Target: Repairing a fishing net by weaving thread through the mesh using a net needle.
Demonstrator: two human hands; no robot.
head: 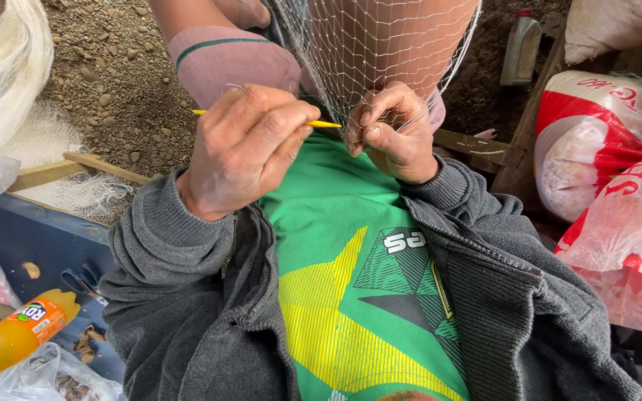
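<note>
Two hands are working white mesh fishing net (380, 44) over gravelly dirt ground (113, 82).
Left hand (243, 148) is clenching a thin yellow netting needle (325, 124); right hand (394, 130) is pinching the net's lower edge.

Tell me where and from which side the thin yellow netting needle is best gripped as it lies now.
Probably at its middle, where the left hand already pinches it. The yellow needle lies level, its short tip at the white net that the right hand pinches. Coming from the left-hand side keeps fingers clear of the mesh.
</note>
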